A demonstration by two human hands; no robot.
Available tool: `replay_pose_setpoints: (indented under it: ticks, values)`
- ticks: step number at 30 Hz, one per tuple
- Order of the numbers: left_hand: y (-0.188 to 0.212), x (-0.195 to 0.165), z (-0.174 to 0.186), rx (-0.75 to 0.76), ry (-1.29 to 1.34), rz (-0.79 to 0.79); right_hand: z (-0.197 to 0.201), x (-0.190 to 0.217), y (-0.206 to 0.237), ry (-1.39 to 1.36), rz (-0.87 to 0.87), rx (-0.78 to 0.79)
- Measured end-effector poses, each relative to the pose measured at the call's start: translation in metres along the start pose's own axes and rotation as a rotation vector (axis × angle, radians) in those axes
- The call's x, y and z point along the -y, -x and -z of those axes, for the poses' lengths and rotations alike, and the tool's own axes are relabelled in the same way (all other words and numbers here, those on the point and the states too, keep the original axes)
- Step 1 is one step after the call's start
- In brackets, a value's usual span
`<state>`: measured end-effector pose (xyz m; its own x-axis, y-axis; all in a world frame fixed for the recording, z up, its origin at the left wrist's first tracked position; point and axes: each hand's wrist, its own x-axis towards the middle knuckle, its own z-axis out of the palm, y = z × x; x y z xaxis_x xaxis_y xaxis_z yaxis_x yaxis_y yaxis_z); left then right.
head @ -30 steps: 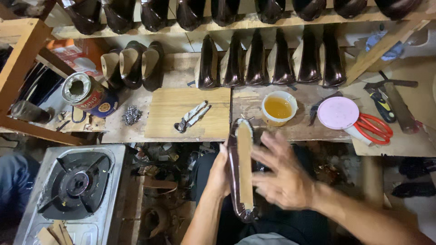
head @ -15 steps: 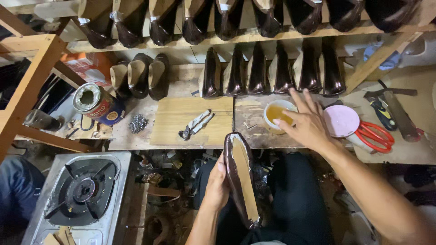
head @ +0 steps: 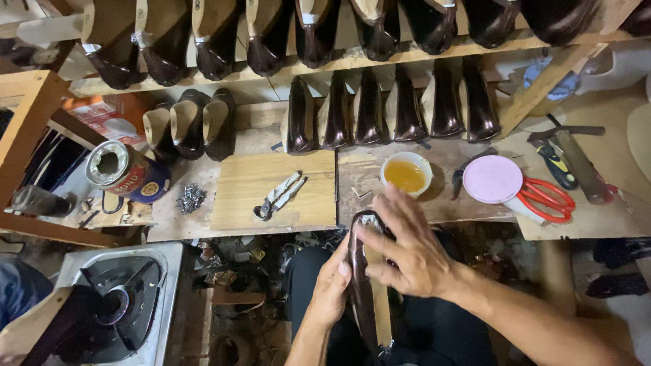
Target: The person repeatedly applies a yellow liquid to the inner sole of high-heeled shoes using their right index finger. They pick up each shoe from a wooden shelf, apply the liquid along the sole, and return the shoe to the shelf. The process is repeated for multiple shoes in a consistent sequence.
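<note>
Shoe | left hand grasps it | right hand back from bowl, fingers spread

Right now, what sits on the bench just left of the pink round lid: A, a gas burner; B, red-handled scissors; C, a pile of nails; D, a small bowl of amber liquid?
D: the small bowl of amber liquid stands just left of the pink round lid, on the bench.
</note>
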<state>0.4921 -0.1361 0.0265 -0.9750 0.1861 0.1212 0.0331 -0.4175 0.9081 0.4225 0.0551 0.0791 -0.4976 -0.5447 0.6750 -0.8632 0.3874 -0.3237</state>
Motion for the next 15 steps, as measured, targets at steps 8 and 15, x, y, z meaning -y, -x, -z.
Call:
replay_pose_setpoints:
  ticks: [8,15]
  values:
    - [0.000,-0.002,0.008,-0.001,-0.037,0.000,0.002,0.010,0.001,0.014,0.088,-0.033]
    - [0.001,-0.009,0.008,0.058,-0.086,0.002,0.005,0.013,-0.008,-0.050,0.041,-0.117]
